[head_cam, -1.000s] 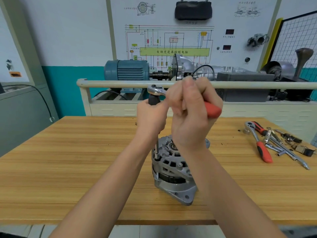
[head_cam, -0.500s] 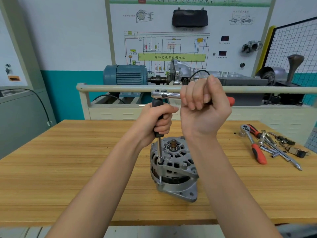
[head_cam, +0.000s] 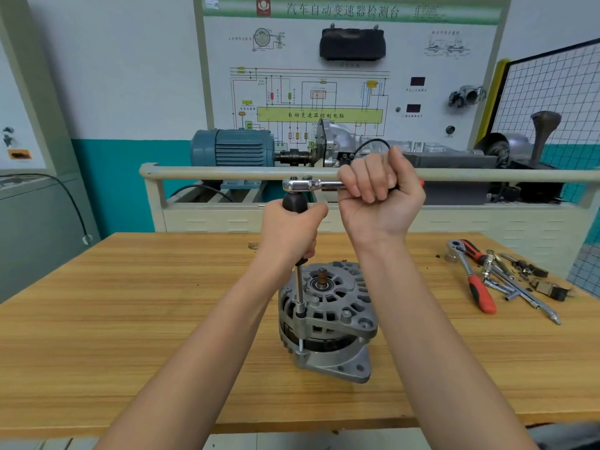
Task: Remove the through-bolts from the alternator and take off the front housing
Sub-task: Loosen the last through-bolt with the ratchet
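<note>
Workshop table [head_cam: 130, 319], alternator [head_cam: 324, 323] standing on end.
Left hand [head_cam: 290, 232] grips the extension bar [head_cam: 299, 287]; right hand [head_cam: 380, 196] clenches the ratchet [head_cam: 308, 184]. Heavy, hard metal; hold its body.

The alternator [head_cam: 326, 323] stood on the tabletop [head_cam: 130, 319], below both hands. The left hand [head_cam: 292, 230] sat above its left edge, on the extension [head_cam: 299, 289] rising from it. The right hand [head_cam: 380, 196] was just right, on the ratchet [head_cam: 311, 184]. Spare tools [head_cam: 496, 280] lay well right of it.
</note>
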Demonstrator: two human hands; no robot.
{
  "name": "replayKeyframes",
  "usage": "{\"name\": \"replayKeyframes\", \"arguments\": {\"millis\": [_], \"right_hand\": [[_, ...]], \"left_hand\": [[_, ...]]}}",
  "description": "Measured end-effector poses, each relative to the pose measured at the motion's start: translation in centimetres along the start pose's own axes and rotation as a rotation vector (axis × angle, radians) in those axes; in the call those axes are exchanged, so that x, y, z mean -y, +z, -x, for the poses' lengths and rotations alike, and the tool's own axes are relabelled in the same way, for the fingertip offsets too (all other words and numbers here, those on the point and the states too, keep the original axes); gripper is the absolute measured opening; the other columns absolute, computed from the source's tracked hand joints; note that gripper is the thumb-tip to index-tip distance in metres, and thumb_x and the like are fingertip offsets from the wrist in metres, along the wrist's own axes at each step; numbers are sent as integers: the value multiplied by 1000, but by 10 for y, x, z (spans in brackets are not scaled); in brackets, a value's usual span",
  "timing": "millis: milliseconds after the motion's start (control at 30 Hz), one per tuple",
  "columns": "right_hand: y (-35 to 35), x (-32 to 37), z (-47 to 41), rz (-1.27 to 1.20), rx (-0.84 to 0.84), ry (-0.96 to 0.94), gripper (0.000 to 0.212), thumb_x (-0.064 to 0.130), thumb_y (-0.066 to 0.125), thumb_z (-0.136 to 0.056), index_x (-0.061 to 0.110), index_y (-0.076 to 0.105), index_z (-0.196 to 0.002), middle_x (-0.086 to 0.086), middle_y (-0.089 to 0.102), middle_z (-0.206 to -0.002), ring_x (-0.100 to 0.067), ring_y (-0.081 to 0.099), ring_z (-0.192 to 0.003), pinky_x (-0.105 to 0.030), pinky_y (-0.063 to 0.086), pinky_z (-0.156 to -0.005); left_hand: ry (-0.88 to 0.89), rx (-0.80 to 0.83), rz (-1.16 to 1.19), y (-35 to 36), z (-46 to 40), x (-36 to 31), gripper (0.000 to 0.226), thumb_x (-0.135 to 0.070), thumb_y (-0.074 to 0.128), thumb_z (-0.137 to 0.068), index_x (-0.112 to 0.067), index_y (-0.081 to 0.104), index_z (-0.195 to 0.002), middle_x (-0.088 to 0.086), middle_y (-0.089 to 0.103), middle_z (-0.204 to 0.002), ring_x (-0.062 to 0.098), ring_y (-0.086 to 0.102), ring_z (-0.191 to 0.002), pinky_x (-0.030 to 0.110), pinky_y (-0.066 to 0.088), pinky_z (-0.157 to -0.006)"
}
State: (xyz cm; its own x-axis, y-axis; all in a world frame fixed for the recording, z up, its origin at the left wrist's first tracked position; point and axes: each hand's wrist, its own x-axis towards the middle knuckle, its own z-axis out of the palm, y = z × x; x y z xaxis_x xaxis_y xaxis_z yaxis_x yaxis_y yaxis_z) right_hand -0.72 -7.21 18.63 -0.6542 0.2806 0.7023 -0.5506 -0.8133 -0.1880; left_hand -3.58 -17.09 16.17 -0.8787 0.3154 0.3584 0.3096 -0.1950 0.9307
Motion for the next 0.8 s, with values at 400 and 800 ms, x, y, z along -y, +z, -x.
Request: {"name": "replayKeyframes", "arguments": {"millis": [400,800], "right_hand": [[-20,-24,-24,-256,-118,112,41,13,45,-83,14,39,-43,4,31,-34,-10,31,-30,-21,27,-36],[-36,-45,-38,-432,-118,207,43,15,46,-86,11,39,-44,0,34,-34,-14,31,-28,-24,29,-35]], "left_hand": [[124,-118,-138,-15,-9,3,37,2,58,-76,-14,37,-50,1,31,-45,18,26,-37,24,28,-43],[178,-114,-191,-25,-18,6,33,-1,59,-79,-12,40,-53,2,33,-41,15,30,-34,23,33,-41]]}}
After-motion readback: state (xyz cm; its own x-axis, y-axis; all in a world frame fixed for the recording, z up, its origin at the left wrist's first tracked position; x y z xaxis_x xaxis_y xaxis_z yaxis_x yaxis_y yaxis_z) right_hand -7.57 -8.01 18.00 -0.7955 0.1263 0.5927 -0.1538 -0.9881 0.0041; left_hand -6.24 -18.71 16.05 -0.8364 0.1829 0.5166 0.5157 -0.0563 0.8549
